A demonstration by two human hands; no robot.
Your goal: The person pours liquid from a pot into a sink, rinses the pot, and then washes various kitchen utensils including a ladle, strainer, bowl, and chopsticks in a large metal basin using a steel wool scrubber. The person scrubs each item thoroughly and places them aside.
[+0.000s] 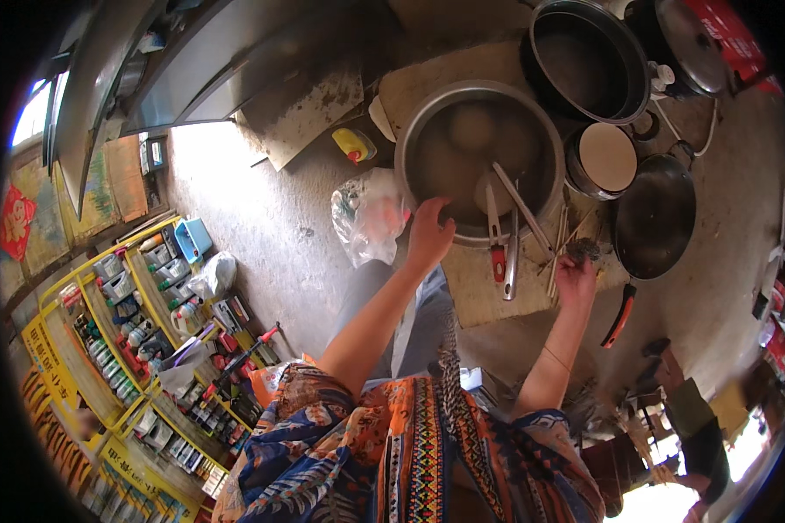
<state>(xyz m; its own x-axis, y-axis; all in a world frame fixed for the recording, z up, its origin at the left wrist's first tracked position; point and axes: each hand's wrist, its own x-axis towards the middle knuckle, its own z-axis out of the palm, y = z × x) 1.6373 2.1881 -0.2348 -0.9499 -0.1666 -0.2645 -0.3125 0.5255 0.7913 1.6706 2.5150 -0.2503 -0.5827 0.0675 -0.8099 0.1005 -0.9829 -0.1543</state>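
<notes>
**Full basin, scratchy little scourer: watch your grip**

So your wide, round silver metal basin [480, 87] sits on the tan board [471, 301] in front of you, with cloudy liquid and pale rounded shapes inside. I'd bet it's heavy and sloshy, with stiff walls and a slick wet rim, so opposite sides of the rim are your best hold. Your left hand [430, 234] is at the near-left rim, thumb apart from the fingers; can't tell whether they're really gripping.

The dark, tangled scourer-like wad [582, 250] is just right of the basin, pinched between the closed-up fingertips of your right hand [576, 275]. Looks light, springy and scratchy; hold it by the middle.

For room, the grey floor [270, 235] on your left is the most open. Right is crowded: the dark round frying pan [658, 218] has its black-and-orange handle pointing back your way. The red-handled knife [498, 261] leans over the near rim, blade inward, so mind that edge. Thin pale sticks [560, 235] lie near your right fingers too.
</notes>
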